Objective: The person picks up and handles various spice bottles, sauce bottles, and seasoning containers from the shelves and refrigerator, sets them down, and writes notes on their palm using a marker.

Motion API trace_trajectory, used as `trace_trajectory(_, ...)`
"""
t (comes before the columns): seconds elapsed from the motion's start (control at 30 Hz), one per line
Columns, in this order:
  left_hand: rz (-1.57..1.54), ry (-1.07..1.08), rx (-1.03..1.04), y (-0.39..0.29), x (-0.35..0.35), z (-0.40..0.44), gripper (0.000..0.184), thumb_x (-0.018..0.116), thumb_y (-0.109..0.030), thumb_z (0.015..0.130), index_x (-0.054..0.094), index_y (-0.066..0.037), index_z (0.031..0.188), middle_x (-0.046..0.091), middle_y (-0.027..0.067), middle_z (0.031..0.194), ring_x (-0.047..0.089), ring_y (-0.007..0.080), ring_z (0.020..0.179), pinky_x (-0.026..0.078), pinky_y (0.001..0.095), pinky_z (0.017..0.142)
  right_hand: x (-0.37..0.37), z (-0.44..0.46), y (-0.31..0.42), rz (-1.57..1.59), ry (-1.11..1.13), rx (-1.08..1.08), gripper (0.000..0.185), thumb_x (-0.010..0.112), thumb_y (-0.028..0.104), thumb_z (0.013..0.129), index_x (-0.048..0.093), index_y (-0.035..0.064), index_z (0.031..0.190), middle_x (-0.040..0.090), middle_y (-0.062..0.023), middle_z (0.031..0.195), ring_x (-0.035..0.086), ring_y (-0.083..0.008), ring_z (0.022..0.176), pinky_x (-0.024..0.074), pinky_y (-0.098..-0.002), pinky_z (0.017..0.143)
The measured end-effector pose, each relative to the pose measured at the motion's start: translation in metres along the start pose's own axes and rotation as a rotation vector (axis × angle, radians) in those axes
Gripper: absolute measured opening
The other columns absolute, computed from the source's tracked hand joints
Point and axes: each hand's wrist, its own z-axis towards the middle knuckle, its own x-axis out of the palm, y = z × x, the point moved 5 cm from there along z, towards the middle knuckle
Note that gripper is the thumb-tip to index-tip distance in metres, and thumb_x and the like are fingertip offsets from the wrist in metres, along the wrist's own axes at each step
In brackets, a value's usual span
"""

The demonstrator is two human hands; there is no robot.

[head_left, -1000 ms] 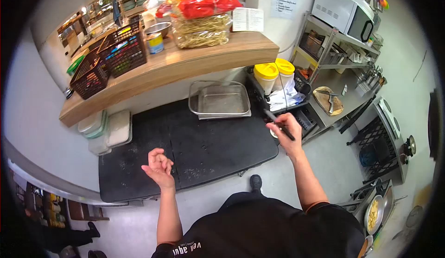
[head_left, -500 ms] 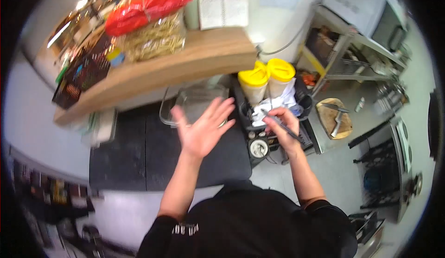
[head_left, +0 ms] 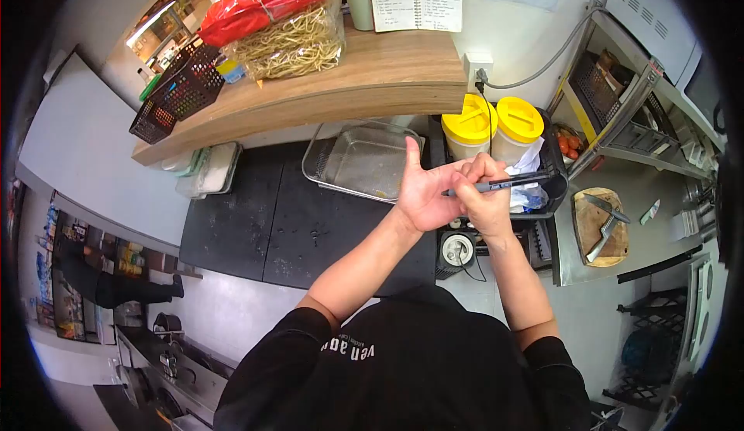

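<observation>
In the head view, my right hand (head_left: 484,200) grips a dark pen (head_left: 504,184), its fingers closed round the barrel. Against it lies my left hand (head_left: 430,194), palm up with the thumb stretched out and nothing seen in it; its fingertips are hidden behind my right hand. Just behind both hands are two tubs with yellow lids (head_left: 519,119) and some white cloth or plastic in a black crate (head_left: 556,191). A clear glass tray (head_left: 364,160) is to the left of my hands on the black table (head_left: 310,237).
A wooden shelf (head_left: 310,90) carries bagged noodles (head_left: 291,47), an open notebook (head_left: 417,3) and dark baskets (head_left: 186,82). On the steel counter at right, knives lie on a round board (head_left: 589,229). Another person's dark-clothed leg (head_left: 139,290) shows at lower left.
My left hand has moved right and now meets my right hand, which still holds the pen. The head view has shifted, bringing the notebook and power socket into clearer sight.
</observation>
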Motion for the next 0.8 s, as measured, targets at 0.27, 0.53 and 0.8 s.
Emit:
trace_trajectory(0.27, -0.069, 0.060, 0.015, -0.011, 0.004, 0.007, 0.127, 0.005, -0.093, 0.068, 0.016, 0.008, 0.146, 0.019, 0.0293, 0.151, 0.025, 0.0403, 0.139, 0.021, 0.0577, 0.111, 0.019, 0.005, 0.003, -0.222, -0.136, -0.010, 0.023, 0.064, 0.008, 0.089, 0.048, 0.0056, 0.072, 0.052, -0.0020, 0.068, 0.041, -0.0038, 0.049, 0.0332, -0.0193, 0.047)
trace_trajectory(0.53, -0.021, 0.063, 0.014, -0.027, 0.009, -0.003, 0.125, 0.005, -0.093, 0.069, 0.015, 0.004, 0.148, 0.022, 0.0264, 0.151, 0.027, 0.0424, 0.138, 0.023, 0.0668, 0.105, 0.030, 0.014, -0.001, -0.322, -0.133, -0.128, 0.024, 0.064, 0.008, 0.089, 0.048, 0.0057, 0.071, 0.052, -0.0015, 0.066, 0.042, -0.0034, 0.050, 0.0328, -0.0193, 0.048)
trace_trajectory(0.8, -0.034, 0.085, -0.015, -0.031, 0.015, -0.002, 0.123, 0.006, -0.092, 0.070, 0.011, 0.002, 0.148, 0.022, 0.0259, 0.151, 0.027, 0.0420, 0.138, 0.022, 0.0665, 0.106, 0.031, 0.014, -0.001, -0.375, -0.134, -0.166, 0.025, 0.064, 0.008, 0.089, 0.048, 0.0057, 0.070, 0.052, -0.0010, 0.065, 0.042, -0.0031, 0.050, 0.0324, -0.0194, 0.048)
